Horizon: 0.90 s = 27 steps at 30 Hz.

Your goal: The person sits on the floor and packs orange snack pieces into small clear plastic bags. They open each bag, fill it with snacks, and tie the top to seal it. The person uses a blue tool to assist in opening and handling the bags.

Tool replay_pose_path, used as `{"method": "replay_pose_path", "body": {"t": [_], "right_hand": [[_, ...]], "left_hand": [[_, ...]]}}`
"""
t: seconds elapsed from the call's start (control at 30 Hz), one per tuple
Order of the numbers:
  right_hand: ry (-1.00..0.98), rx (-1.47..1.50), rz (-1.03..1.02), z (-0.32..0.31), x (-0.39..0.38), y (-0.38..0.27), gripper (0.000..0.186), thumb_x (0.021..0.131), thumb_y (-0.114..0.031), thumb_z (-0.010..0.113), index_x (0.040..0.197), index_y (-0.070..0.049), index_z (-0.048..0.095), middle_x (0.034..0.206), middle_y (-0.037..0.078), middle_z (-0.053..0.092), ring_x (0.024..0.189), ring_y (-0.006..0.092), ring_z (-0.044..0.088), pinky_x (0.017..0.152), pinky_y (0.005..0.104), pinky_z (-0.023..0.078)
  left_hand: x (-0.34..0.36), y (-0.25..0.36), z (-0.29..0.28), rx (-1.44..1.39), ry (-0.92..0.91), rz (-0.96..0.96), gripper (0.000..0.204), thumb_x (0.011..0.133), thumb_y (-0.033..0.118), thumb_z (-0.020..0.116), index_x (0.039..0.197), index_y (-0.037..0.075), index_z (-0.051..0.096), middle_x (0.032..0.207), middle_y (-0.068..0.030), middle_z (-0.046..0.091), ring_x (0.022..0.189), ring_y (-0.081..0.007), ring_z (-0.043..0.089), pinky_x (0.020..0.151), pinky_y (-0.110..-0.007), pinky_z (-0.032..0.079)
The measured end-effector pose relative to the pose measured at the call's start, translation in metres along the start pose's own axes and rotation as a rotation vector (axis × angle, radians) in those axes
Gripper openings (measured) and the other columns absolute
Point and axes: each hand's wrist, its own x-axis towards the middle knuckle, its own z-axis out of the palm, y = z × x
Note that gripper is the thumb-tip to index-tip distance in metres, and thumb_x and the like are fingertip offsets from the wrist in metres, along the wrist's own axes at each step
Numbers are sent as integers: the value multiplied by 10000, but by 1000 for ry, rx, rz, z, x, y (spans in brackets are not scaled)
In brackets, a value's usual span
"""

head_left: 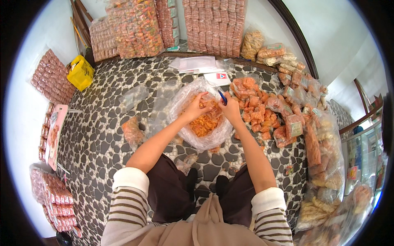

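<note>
A large clear plastic bag (180, 133) stands open on the floor in front of me, with loose orange snack pieces (203, 126) inside. Over its mouth, my left hand (196, 109) curves its fingers and thumb around the edge of a clear packet of orange snacks (212, 107). At the packet's other side is my right hand (230, 108), closed on a slim blue tool (222, 96) whose exact kind I cannot make out. Right of the bag lies a heap of small orange snack packets (256, 112).
Flat clear plastic bags (162, 102) and a white card (217, 79) lie around the open bag. Packed bundles (213, 28) line the far wall. A yellow crate (80, 73) stands at the far left, and filled bags (324, 151) pile along the right.
</note>
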Motion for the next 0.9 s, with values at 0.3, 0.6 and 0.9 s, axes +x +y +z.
{"method": "replay_pose_path", "body": {"t": [0.3, 0.6, 0.9], "right_hand": [[-107, 32, -88, -9, 1, -3, 176, 743, -130, 608, 805, 23, 544, 675, 169, 576, 633, 308, 586, 602, 363, 457], [-68, -177, -2, -6, 10, 4, 230, 742, -177, 628, 837, 19, 554, 727, 197, 609, 715, 355, 606, 630, 421, 464], [-210, -51, 317, 9, 14, 35, 235, 772, -201, 603, 847, 20, 574, 736, 159, 616, 684, 291, 614, 620, 369, 463]], "left_hand": [[-10, 36, -17, 685, -35, 558, 215, 759, 91, 622, 970, 127, 595, 1100, -66, 512, 1018, -242, 510, 845, -342, 444], [-5, 35, -25, 949, -52, 756, 147, 753, 131, 625, 866, 83, 543, 919, -38, 496, 937, -226, 497, 747, -327, 464], [-13, 13, -23, 601, 36, 602, 123, 842, 104, 539, 934, 62, 469, 950, -77, 519, 934, -255, 508, 784, -375, 434]]}}
